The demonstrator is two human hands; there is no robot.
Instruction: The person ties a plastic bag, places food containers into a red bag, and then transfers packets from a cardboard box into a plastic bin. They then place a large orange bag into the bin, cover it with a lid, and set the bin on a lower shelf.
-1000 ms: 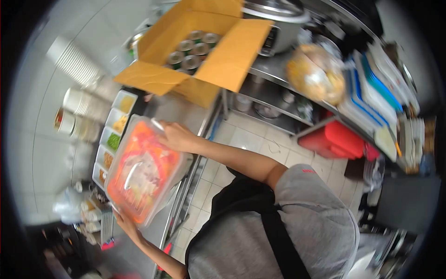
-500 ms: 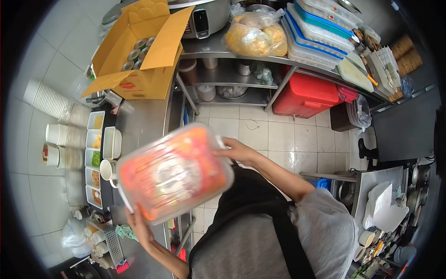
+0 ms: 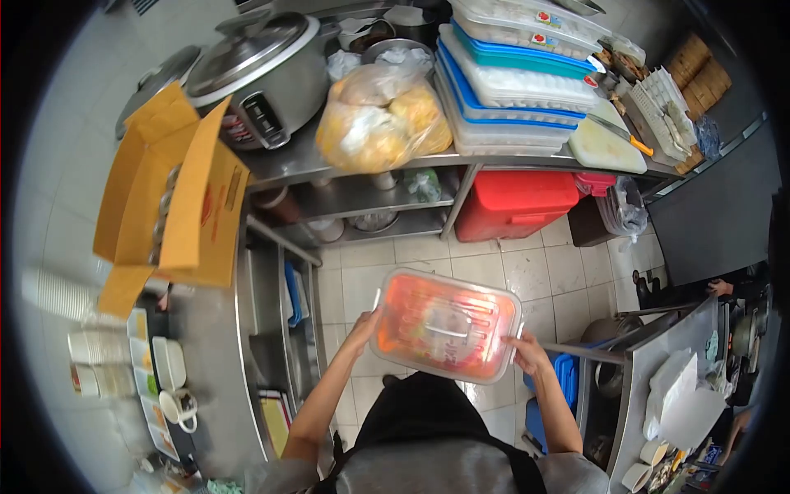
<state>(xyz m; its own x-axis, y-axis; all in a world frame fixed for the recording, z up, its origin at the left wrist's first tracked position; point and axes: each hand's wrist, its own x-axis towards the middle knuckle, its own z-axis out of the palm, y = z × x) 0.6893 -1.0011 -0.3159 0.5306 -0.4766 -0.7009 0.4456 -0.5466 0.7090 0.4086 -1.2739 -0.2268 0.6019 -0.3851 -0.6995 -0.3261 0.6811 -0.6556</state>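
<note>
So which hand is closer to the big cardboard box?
Left. The left hand grips the edge of the food container on the side toward the cardboard box; the right hand holds the opposite edge, farther off.

A clear plastic container (image 3: 444, 325) shows orange and red contents with pale patches through its see-through lid. The floor (image 3: 543, 272) is pale square tiles with darker grout lines. A bin (image 3: 514, 202) is bright red. The stacked trays (image 3: 514, 82) are cloudy white with blue and teal lids. A clear bag (image 3: 383, 119) shows yellow and white food. The cardboard box (image 3: 177, 198) is mustard brown with red print. The shirt (image 3: 444, 473) is grey and the apron (image 3: 420, 416) black.
</note>
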